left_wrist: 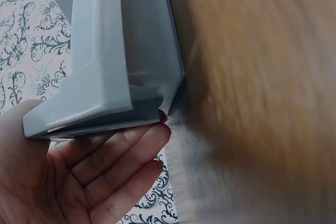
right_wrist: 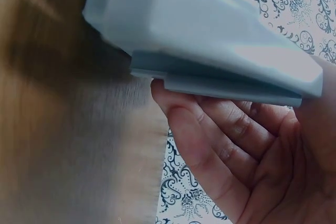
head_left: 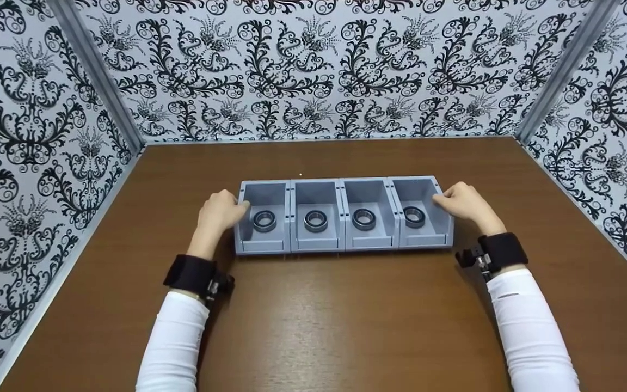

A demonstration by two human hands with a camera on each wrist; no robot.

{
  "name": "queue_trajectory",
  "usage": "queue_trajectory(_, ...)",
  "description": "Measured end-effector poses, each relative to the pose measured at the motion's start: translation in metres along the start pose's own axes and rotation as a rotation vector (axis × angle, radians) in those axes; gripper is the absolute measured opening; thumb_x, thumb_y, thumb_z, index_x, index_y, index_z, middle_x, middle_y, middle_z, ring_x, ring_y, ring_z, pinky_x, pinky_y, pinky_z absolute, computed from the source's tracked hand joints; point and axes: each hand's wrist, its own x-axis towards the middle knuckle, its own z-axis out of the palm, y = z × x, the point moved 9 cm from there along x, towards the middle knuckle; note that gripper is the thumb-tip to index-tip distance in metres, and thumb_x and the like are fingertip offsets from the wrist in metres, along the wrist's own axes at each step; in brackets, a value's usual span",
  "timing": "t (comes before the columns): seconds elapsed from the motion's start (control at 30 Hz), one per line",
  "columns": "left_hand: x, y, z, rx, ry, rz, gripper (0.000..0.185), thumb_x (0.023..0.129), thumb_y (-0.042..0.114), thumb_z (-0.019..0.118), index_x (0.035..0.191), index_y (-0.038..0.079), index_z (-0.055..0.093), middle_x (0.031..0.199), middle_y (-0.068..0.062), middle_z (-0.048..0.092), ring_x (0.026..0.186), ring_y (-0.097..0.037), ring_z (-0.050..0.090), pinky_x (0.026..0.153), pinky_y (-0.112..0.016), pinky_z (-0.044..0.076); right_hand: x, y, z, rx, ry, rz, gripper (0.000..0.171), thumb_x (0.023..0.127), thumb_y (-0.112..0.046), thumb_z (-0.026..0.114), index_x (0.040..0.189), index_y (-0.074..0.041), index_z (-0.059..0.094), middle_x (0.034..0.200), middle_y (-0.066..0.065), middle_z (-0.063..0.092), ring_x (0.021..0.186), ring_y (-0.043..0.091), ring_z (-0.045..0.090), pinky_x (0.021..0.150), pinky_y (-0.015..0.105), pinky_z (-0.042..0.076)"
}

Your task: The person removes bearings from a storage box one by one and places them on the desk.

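A row of joined grey storage bins (head_left: 316, 245) stands lengthwise before me. Each bin holds one dark-edged ball bearing, from the leftmost bearing (head_left: 264, 229) to the rightmost bearing (head_left: 414, 225). My left hand (head_left: 221, 209) grips the left end wall, thumb over the rim. At the opposite end, my right hand (head_left: 466, 204) holds the outer wall the same way. The left wrist view shows the fingers under the side of the end bin (left_wrist: 100, 51). In the right wrist view, fingers lie along the lower edge of the other end bin (right_wrist: 210, 40), close over the table.
The brown wooden table (head_left: 313, 316) extends around the bins. Black-and-white patterned panels (head_left: 313, 71) close off the back and both sides, with grey metal posts (head_left: 96, 71) at the corners. Each wrist wears a black strap (head_left: 191, 274) with a small camera.
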Motion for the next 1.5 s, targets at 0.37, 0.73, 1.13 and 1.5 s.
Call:
queue_trajectory(0.37, 0.007, 0.002, -0.003, 0.010, 0.025, 0.012, 0.048, 0.096, 0.037, 0.056, 0.056, 0.017, 0.039, 0.067, -0.005, 0.048, 0.070, -0.026, 0.053, 0.061, -0.039, 0.041, 0.006, 0.001, 0.000, -0.001, 0.004, -0.003, 0.050, 0.096, -0.028, 0.057, 0.049, -0.024, 0.041, 0.045, -0.017, 0.024, 0.048, 0.004, 0.023, 0.052, 0.024, 0.023)
queue_trajectory(0.73, 0.014, -0.003, -0.001, -0.010, 0.026, -0.001, 0.043, 0.097, 0.037, 0.057, 0.062, 0.014, 0.049, 0.100, -0.023, 0.072, 0.086, -0.034, 0.065, 0.075, -0.051, 0.052, 0.014, 0.001, 0.001, 0.004, 0.014, -0.007, 0.052, 0.096, -0.028, 0.058, 0.048, -0.025, 0.038, 0.044, -0.018, 0.024, 0.048, 0.005, 0.023, 0.051, 0.025, 0.023)
queue_trajectory(1.13, 0.021, 0.001, -0.001, -0.019, 0.019, 0.012, 0.050, 0.099, 0.037, 0.056, 0.057, 0.017, 0.038, 0.057, 0.003, 0.037, 0.062, -0.021, 0.046, 0.056, -0.034, 0.034, 0.018, 0.002, -0.002, 0.010, 0.029, 0.002, 0.052, 0.096, -0.030, 0.058, 0.048, -0.025, 0.039, 0.044, -0.018, 0.025, 0.048, 0.005, 0.024, 0.051, 0.025, 0.024)
queue_trajectory(1.5, 0.026, 0.000, -0.003, -0.035, 0.044, -0.006, 0.052, 0.098, 0.037, 0.057, 0.054, 0.018, 0.037, 0.056, 0.003, 0.035, 0.062, -0.022, 0.045, 0.055, -0.034, 0.033, 0.021, 0.002, -0.003, -0.001, 0.036, 0.029, 0.041, 0.095, -0.030, 0.058, 0.057, -0.014, 0.060, 0.046, -0.014, 0.033, 0.051, 0.009, 0.031, 0.054, 0.029, 0.029)
